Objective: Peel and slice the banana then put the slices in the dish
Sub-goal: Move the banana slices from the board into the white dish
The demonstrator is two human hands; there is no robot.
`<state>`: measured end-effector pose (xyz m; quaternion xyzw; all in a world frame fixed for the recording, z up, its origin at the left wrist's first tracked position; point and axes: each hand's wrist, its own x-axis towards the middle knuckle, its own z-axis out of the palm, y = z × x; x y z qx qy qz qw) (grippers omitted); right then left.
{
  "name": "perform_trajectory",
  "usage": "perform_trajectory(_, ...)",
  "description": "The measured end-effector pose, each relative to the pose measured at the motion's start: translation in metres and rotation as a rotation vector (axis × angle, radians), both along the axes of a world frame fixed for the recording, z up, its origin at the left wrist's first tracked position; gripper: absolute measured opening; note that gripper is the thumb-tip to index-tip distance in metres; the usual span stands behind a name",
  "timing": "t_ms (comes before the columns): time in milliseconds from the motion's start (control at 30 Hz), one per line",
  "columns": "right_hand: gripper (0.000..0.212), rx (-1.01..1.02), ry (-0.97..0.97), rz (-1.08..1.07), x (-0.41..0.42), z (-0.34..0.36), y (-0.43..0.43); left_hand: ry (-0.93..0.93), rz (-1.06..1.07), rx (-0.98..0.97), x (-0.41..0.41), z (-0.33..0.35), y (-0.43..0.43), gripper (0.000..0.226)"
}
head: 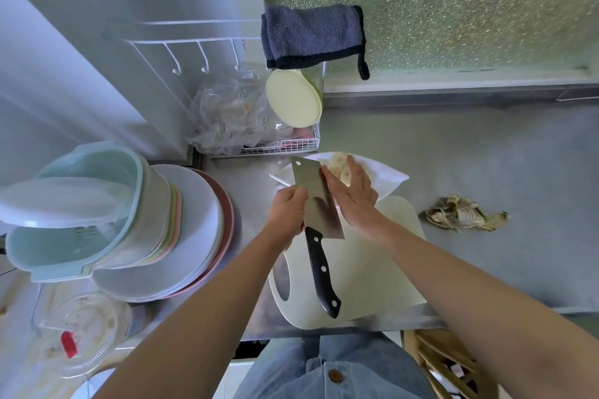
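A cleaver (317,204) with a black handle is held tilted over the near rim of the white dish (390,177), handle pointing toward me. My left hand (287,212) grips the blade by its left edge. My right hand (354,196) lies with flat fingers against the blade's right face, over the dish. Pale banana slices (337,161) lie in the dish, partly hidden by my right hand. A pale green cutting board (369,269) sits under the cleaver with no slices visible on it. The browned banana peel (463,214) lies on the counter to the right.
Stacked plates (197,204) and plastic basins (81,204) crowd the left, with a glass lid (81,330) in front. A wire rack (282,146) with bags and a green lid (293,97) stands behind the dish. A grey towel (311,36) hangs above.
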<state>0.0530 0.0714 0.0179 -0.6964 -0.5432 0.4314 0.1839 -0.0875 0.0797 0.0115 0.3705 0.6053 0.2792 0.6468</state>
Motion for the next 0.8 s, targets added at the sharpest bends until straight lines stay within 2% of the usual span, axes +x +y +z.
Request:
perform_trajectory(133, 0.037, 0.045, -0.259, 0.210, 0.020, -0.026, 0.000, 0.050, 0.072, 0.014, -0.004, -0.004, 0.000, 0.026)
perform_trajectory(300, 0.048, 0.088, -0.296, 0.364, 0.020, -0.034, -0.003, 0.182, 0.157, 0.070, -0.008, -0.010, 0.002, 0.028)
perform_trajectory(400, 0.054, 0.243, -0.360, 0.327, 0.022, -0.044, -0.018, 0.224, 0.207, 0.074, -0.011, -0.011, 0.003, 0.017)
perform_trajectory(467, 0.057, 0.225, -0.248, 0.252, 0.024, -0.053, -0.030, 0.237, 0.236, 0.077, -0.014, -0.015, 0.003, 0.016)
perform_trajectory(633, 0.075, -0.089, 0.170, 0.200, 0.021, -0.052, -0.038, 0.260, 0.274, 0.076, -0.017, -0.026, 0.004, 0.014)
perform_trajectory(700, 0.076, -0.173, 0.235, 0.198, 0.019, -0.047, -0.033, 0.263, 0.276, 0.063, -0.017, -0.029, 0.004, 0.013)
perform_trajectory(800, 0.078, -0.250, 0.223, 0.240, 0.018, -0.043, -0.033, 0.266, 0.245, 0.052, -0.016, -0.031, 0.004, 0.013)
